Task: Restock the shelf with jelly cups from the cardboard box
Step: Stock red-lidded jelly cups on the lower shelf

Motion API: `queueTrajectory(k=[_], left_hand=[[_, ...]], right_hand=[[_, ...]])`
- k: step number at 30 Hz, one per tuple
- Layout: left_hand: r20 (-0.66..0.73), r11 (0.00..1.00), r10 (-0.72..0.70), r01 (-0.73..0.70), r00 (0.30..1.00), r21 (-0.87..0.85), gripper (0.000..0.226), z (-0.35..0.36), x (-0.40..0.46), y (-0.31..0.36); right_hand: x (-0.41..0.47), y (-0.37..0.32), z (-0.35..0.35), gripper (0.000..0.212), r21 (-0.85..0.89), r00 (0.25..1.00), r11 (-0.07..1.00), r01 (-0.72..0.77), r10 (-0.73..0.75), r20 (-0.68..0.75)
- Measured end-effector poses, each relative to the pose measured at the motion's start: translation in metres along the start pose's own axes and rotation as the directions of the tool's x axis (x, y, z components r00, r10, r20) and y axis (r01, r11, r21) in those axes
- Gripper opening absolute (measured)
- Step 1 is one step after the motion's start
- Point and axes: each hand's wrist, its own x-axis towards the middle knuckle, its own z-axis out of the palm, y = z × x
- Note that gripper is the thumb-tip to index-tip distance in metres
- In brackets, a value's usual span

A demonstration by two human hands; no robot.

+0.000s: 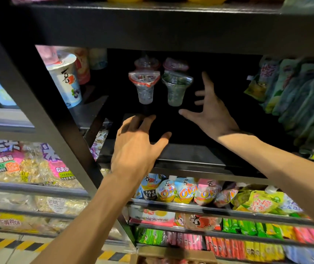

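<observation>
Two clear jelly cups stand side by side on the dark shelf (188, 155): a red-lidded cup (144, 86) on the left and a green-lidded cup (176, 88) on the right. Behind them stand two more cups, one clear-lidded (147, 62) and one purple-lidded (175, 64). My left hand (137, 147) reaches in below the red-lidded cup with fingers spread, holding nothing. My right hand (211, 109) is spread open just right of the green-lidded cup, empty and not touching it. The cardboard box (173, 254) shows at the bottom edge.
A white tall cup (66, 82) and other cups stand at the shelf's left. Green pouches (303, 96) crowd the right side. A black upright post (43, 103) runs along the left. Snack pouches (186, 191) and packets fill the lower shelves.
</observation>
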Motion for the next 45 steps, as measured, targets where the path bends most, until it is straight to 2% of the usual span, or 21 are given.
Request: queueTrajectory(k=[6, 8, 10, 14, 17, 23, 25, 27, 31, 37, 40, 43, 45], left_hand=[[-0.013, 0.998, 0.040, -0.039, 0.999, 0.043, 0.066, -0.008, -0.009, 0.006], [-0.044, 0.994, 0.073, -0.069, 0.996, 0.089, 0.063, -0.007, -0.018, 0.007], [-0.080, 0.987, 0.136, -0.129, 0.987, 0.093, 0.059, -0.003, -0.032, 0.006], [-0.189, 0.946, 0.322, -0.325, 0.928, 0.014, 0.053, 0.002, -0.068, 0.004], [-0.137, 0.925, 0.378, -0.378, 0.916, 0.029, 0.060, 0.010, -0.102, 0.008], [0.006, 0.905, 0.425, -0.425, 0.905, 0.022, 0.067, 0.049, -0.180, -0.004], [0.083, 0.915, 0.403, -0.404, 0.911, -0.002, 0.069, 0.065, -0.200, -0.011], [0.158, 0.929, 0.368, -0.370, 0.916, -0.018, 0.069, 0.081, -0.217, -0.021], [0.326, 0.958, 0.284, -0.281, 0.902, -0.056, 0.070, 0.117, -0.253, -0.051], [0.512, 0.996, 0.090, -0.064, 0.854, -0.068, 0.076, 0.185, -0.319, -0.094], [0.593, 0.989, -0.030, 0.109, 0.805, -0.097, 0.080, 0.222, -0.349, -0.109], [0.649, 0.989, -0.045, 0.124, 0.759, -0.077, 0.080, 0.265, -0.385, -0.134], [0.695, 0.975, -0.132, 0.220, 0.707, -0.039, 0.081, 0.295, -0.413, -0.154]], right_hand=[[-0.070, -0.001, -0.032, 0.116, -0.179, 0.994, 0.983, 0.040, -0.021, 0.109], [-0.096, -0.004, -0.045, 0.112, -0.317, 0.986, 0.942, 0.108, -0.059, 0.158], [-0.116, -0.004, -0.054, 0.111, -0.439, 0.979, 0.881, 0.176, -0.109, 0.174], [-0.151, 0.013, -0.055, 0.107, -0.445, 0.949, 0.838, 0.316, -0.274, 0.158], [-0.184, 0.032, -0.051, 0.104, -0.486, 0.922, 0.784, 0.387, -0.345, 0.177], [-0.250, 0.058, -0.041, 0.100, -0.547, 0.890, 0.703, 0.454, -0.380, 0.250], [-0.269, 0.071, -0.030, 0.105, -0.557, 0.889, 0.693, 0.458, -0.371, 0.269], [-0.286, 0.086, -0.015, 0.098, -0.533, 0.895, 0.719, 0.445, -0.346, 0.280], [-0.319, 0.123, 0.026, 0.098, -0.503, 0.914, 0.784, 0.364, -0.197, 0.355], [-0.375, 0.186, 0.103, 0.100, -0.427, 0.883, 0.881, 0.205, 0.022, 0.469], [-0.401, 0.216, 0.139, 0.109, -0.364, 0.826, 0.929, 0.074, 0.147, 0.544], [-0.429, 0.247, 0.172, 0.110, -0.350, 0.858, 0.934, 0.074, 0.119, 0.499], [-0.445, 0.268, 0.193, 0.108, -0.373, 0.854, 0.927, 0.026, 0.173, 0.490]])
